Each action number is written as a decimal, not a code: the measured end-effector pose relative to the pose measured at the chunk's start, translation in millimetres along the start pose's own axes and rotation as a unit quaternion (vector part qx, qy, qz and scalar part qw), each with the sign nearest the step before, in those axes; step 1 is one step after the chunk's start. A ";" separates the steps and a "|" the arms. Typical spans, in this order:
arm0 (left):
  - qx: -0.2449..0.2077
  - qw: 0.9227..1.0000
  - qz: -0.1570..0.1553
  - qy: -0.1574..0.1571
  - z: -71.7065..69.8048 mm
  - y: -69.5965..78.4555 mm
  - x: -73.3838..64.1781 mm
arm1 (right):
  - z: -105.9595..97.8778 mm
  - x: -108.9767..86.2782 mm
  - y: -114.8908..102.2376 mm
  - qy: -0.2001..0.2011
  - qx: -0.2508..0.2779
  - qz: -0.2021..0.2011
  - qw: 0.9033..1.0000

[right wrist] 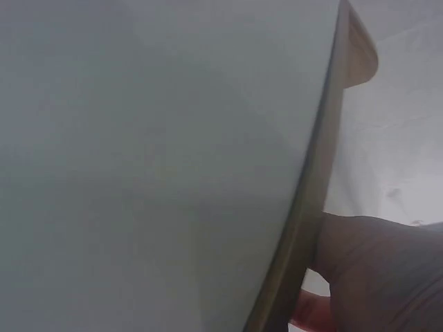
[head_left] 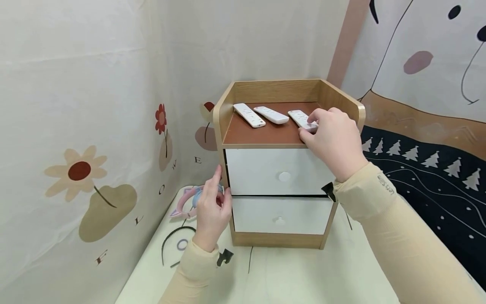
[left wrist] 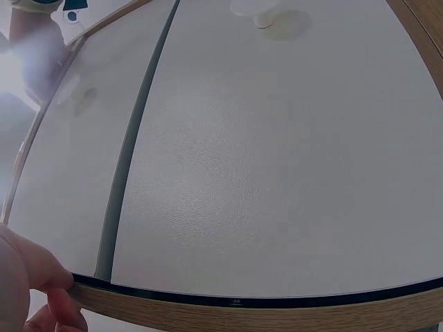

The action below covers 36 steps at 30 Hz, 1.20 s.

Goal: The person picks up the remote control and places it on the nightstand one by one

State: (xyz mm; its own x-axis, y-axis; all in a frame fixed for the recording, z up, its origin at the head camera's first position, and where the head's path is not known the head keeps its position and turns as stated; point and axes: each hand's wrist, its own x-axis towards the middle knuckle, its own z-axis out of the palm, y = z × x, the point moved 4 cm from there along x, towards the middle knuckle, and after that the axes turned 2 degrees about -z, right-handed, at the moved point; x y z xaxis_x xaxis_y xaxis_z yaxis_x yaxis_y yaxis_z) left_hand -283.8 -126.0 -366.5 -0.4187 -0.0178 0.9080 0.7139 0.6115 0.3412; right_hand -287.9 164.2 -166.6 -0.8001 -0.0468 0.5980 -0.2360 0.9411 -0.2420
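Observation:
A wooden cabinet [head_left: 276, 240] with white drawer fronts stands on the table. Several things lie on its brown top: three white remote controls, one at left [head_left: 249, 115], one in the middle [head_left: 271, 115] and one at right [head_left: 300, 118]. My right hand [head_left: 336, 141] pinches the near end of the right remote between thumb and fingers. Against the cabinet's left side rests my left hand [head_left: 212, 209], its fingers along the outer side and its thumb [left wrist: 43, 266] at the front edge. In the right wrist view my right hand [right wrist: 384, 266] shows beyond the cabinet's edge, the remote hidden.
Left of the cabinet lie a pink headband-like item [head_left: 184, 205] with blue parts, a black hairband [head_left: 164, 245] and a small lilac ring [head_left: 182, 244]. The upper drawer [head_left: 262, 169] and lower drawer [head_left: 258, 215] have round white knobs. Printed fabric hangs behind and at both sides.

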 end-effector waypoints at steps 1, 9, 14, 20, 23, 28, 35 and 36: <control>0.000 1.000 -0.001 0.001 0.2 0.0 -0.1 | 0.4 2.8 0.3 -0.006 -0.002 -0.001 1.000; -0.002 1.000 -0.004 0.001 0.4 -0.5 -1.1 | 10.3 23.5 3.9 -0.045 0.014 0.005 0.999; -0.002 1.000 -0.003 0.004 -0.5 -0.2 -1.7 | 15.0 34.7 2.2 -0.059 0.007 -0.004 0.998; -0.002 1.000 -0.003 0.002 -0.1 2.4 -1.3 | 16.9 39.8 4.5 -0.068 0.003 -0.009 0.998; -0.003 1.000 -0.003 0.004 0.0 2.9 -1.0 | 17.4 40.8 5.2 -0.075 0.001 -0.011 0.997; -0.003 1.000 0.000 0.007 0.2 3.3 -0.9 | 19.2 41.5 7.7 -0.090 0.007 -0.012 0.996; -0.005 1.000 0.002 0.008 0.8 3.1 -1.2 | 23.3 42.4 13.8 -0.101 0.040 -0.019 0.994; -0.005 1.000 0.004 0.008 0.9 2.9 -1.2 | 23.8 42.6 14.5 -0.102 0.042 -0.021 0.994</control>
State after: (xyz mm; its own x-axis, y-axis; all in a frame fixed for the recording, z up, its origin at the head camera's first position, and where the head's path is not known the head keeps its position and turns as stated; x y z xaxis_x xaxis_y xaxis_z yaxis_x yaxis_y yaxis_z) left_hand -281.7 -123.5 -366.8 -0.4045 -0.0262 0.9142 0.7223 0.6039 0.3369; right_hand -338.5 167.9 -162.8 -0.8820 -0.1608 0.4429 -0.3098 0.9061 -0.2880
